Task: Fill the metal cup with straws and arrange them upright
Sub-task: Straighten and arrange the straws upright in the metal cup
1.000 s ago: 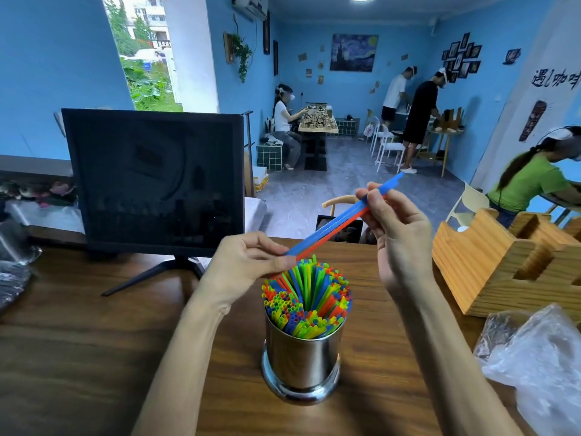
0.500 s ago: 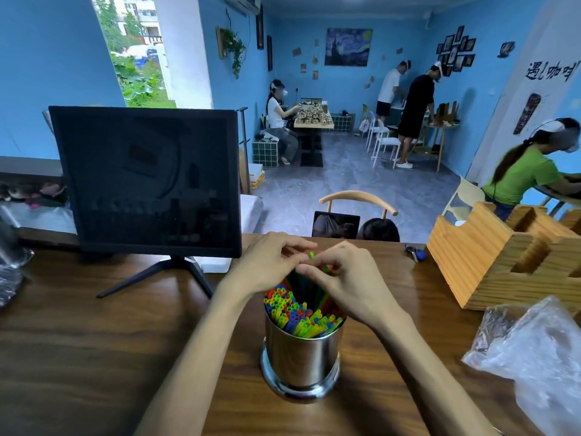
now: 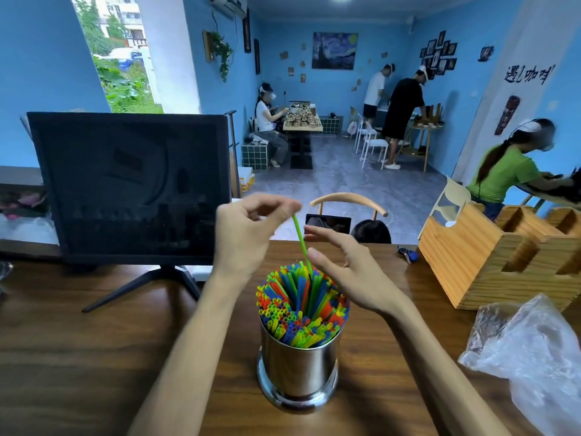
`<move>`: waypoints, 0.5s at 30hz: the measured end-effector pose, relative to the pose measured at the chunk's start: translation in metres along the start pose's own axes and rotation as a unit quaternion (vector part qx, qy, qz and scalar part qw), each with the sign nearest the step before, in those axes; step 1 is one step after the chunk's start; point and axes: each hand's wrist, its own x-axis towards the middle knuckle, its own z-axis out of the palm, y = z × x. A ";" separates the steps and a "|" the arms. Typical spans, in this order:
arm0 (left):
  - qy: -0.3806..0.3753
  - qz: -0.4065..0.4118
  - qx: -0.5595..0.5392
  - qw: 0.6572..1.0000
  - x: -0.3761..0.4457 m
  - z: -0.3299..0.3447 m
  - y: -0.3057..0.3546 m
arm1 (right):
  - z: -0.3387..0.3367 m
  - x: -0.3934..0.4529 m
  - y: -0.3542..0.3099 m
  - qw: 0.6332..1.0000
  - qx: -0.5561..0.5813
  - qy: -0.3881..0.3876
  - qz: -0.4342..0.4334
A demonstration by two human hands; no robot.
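1. Blue walls surround a café-like room; several people work at tables far behind, and one in a green shirt (image 3: 506, 174) sits at the right edge.
2. Close to the camera lies a dark wooden table (image 3: 78, 357), with a black monitor (image 3: 129, 187) standing on a tripod foot at its back left.
3. At the right stands a wooden organiser (image 3: 490, 262) with slots, and in front of it lies a crumpled clear plastic bag (image 3: 534, 357).
4. A small blue object (image 3: 408, 254) lies on the table just left of the organiser; what it is cannot be told.
5. Behind the table's far edge, a curved wooden chair back (image 3: 349, 201) shows.
6. The metal cup (image 3: 298, 369) stands upright on the table near the front, between the two forearms.
7. It is packed with coloured straws (image 3: 301, 306) in green, blue, orange and yellow, standing roughly upright and fanning outward at the rim.
8. One green straw (image 3: 301, 242) rises above the others, its lower end down among the bundle near the middle.
9. The left hand (image 3: 248, 234) is above and behind the cup, pinching the top of the green straw between thumb and fingertip.
10. The right hand (image 3: 349, 272) hovers just right of that straw with fingers loosely spread and apart, holding nothing; its thumb sits close beside the straw's stem, though contact cannot be told.
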 end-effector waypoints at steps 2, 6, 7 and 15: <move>0.072 0.021 -0.098 0.992 0.002 -0.006 0.014 | -0.002 0.002 -0.001 0.999 0.036 -0.009 -0.021; 0.145 0.000 -0.193 0.971 0.000 -0.027 0.022 | -0.029 -0.004 -0.007 0.967 0.248 0.056 -0.030; 0.150 -0.012 -0.202 0.968 -0.003 -0.030 0.020 | -0.036 -0.007 -0.007 0.952 0.298 0.059 -0.021; -0.011 -0.065 -0.044 0.997 -0.031 -0.029 -0.016 | -0.056 -0.009 -0.020 0.821 0.539 0.189 0.005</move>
